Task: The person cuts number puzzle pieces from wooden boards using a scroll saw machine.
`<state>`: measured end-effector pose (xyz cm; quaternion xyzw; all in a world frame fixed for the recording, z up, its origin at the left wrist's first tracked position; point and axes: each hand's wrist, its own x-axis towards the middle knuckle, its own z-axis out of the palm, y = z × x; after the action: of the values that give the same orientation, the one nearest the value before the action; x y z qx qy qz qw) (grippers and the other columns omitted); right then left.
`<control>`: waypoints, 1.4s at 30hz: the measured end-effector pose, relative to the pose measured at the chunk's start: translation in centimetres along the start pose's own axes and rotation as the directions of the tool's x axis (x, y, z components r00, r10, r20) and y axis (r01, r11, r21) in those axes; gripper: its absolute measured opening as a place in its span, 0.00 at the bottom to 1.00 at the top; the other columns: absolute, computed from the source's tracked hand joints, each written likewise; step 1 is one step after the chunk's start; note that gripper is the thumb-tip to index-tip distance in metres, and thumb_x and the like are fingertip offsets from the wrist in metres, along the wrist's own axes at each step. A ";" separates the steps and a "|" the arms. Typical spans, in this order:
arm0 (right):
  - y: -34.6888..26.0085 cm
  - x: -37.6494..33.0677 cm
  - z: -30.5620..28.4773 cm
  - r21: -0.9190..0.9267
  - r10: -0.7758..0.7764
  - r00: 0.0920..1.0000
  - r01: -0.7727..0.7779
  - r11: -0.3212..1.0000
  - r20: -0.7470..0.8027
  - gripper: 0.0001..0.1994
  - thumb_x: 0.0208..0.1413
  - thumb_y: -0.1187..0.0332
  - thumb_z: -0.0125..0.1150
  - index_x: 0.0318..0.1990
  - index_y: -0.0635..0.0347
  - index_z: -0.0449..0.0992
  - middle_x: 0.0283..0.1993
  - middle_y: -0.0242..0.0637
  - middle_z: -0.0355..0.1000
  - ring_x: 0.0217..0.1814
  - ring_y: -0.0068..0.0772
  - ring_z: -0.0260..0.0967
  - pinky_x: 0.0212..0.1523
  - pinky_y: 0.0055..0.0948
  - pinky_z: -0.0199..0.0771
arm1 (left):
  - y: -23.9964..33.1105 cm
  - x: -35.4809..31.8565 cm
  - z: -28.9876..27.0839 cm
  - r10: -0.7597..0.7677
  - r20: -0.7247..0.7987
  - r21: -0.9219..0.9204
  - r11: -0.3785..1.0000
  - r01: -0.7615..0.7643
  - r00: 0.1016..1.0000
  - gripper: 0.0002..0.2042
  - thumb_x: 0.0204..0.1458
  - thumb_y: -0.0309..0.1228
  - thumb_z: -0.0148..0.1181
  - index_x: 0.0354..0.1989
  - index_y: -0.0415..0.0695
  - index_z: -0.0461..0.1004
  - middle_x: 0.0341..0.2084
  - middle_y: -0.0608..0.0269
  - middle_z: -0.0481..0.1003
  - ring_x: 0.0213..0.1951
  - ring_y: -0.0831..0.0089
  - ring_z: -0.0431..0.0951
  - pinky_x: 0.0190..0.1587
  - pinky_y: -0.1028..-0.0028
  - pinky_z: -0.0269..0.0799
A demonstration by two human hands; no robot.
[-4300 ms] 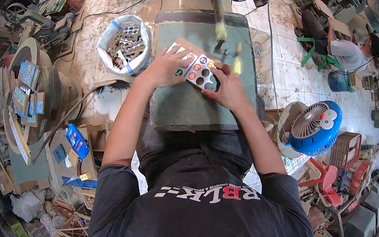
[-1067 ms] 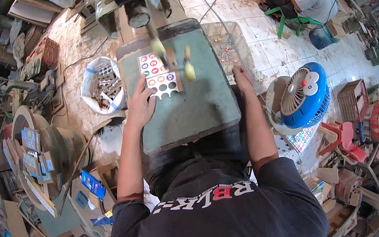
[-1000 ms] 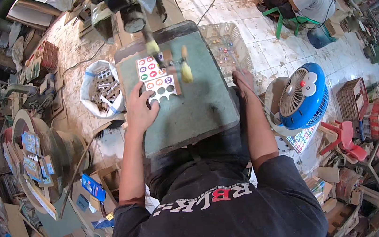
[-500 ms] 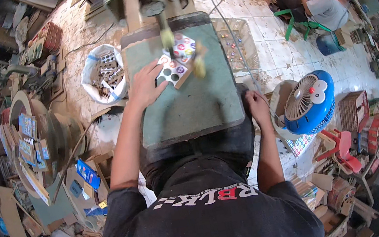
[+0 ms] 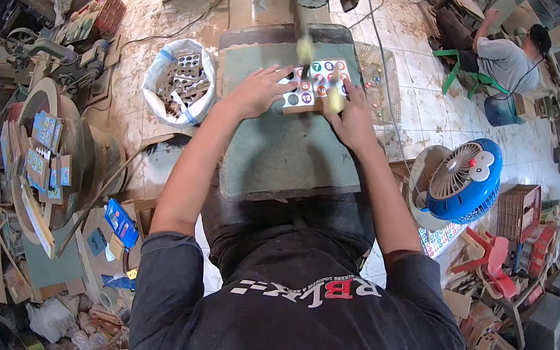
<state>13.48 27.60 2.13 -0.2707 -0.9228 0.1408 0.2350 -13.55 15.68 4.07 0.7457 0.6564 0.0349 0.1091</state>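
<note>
Where the printed board (image 5: 321, 69) lies, near the far end of the green table (image 5: 279, 164), you have it beneath a blurred yellow-tipped rod (image 5: 305, 50). Whether the rod touches the board cannot be determined. A second yellow handle (image 5: 335, 101), also blurred, hides part of the board just beside your right hand (image 5: 356, 122).

Your left hand (image 5: 258, 95) is unclenched, fingers spread, the tips lying over the board's left end beside dark rounds that read as holes. That flat spread suggests pressure from above rather than a grasp. Your right hand is at the opposite end, index finger forward, thumb apart; whether it pinches the edge or merely rests there, you do not show. Placed at opposite ends, both hands appear to keep the board from turning while leaving its middle uncovered.

Left of the table, a white sack (image 5: 181, 118) stands with its mouth wide, holding brown scraps (image 5: 192, 82) with round gaps; the wide mouth likely makes dropping pieces in easy. Right of the table, a pale crate (image 5: 391, 81) holds small coloured discs, its low walls presumably keeping them together. Further right, a blue fan (image 5: 466, 180) tilts its grille toward your side, probably for air.
</note>
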 end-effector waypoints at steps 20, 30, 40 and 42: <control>1.2 1.1 2.6 -0.021 0.059 0.998 -0.060 0.998 -0.021 0.26 0.60 0.59 0.74 0.64 0.60 0.80 0.68 0.61 0.70 0.69 0.67 0.70 0.67 0.53 0.73 | -0.9 0.7 0.1 0.015 -0.082 -0.076 0.997 -0.021 0.997 0.25 0.66 0.26 0.53 0.71 0.57 0.75 0.75 0.46 0.64 0.78 0.46 0.59 0.79 0.57 0.60; -0.3 1.9 1.8 0.187 0.164 0.986 -0.162 0.969 0.005 0.17 0.58 0.72 0.66 0.55 0.56 0.86 0.74 0.63 0.66 0.74 0.68 0.64 0.79 0.54 0.61 | -1.6 1.0 -0.4 0.024 0.014 0.014 1.000 -0.025 1.000 0.24 0.71 0.32 0.47 0.74 0.59 0.70 0.79 0.48 0.57 0.77 0.45 0.60 0.79 0.58 0.58; 0.4 2.4 2.6 0.089 0.066 0.993 -0.057 0.994 -0.100 0.17 0.65 0.57 0.69 0.55 0.54 0.87 0.61 0.59 0.74 0.62 0.63 0.75 0.62 0.52 0.75 | -2.3 1.4 -0.1 0.060 -0.065 -0.052 0.997 -0.063 0.996 0.22 0.67 0.27 0.54 0.69 0.51 0.75 0.72 0.43 0.66 0.74 0.44 0.64 0.77 0.56 0.62; 1.9 2.2 3.8 0.071 -0.002 0.994 0.009 0.997 -0.106 0.18 0.65 0.56 0.69 0.55 0.57 0.87 0.60 0.60 0.75 0.61 0.63 0.75 0.61 0.52 0.75 | -2.9 0.9 0.6 0.074 -0.119 0.030 0.997 -0.071 0.990 0.23 0.68 0.30 0.53 0.71 0.55 0.74 0.78 0.48 0.61 0.75 0.42 0.64 0.76 0.56 0.64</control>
<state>10.68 29.88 -1.02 -0.2667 -0.9042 0.1582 0.2936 -16.16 16.81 2.75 0.7667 0.6348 0.0754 0.0586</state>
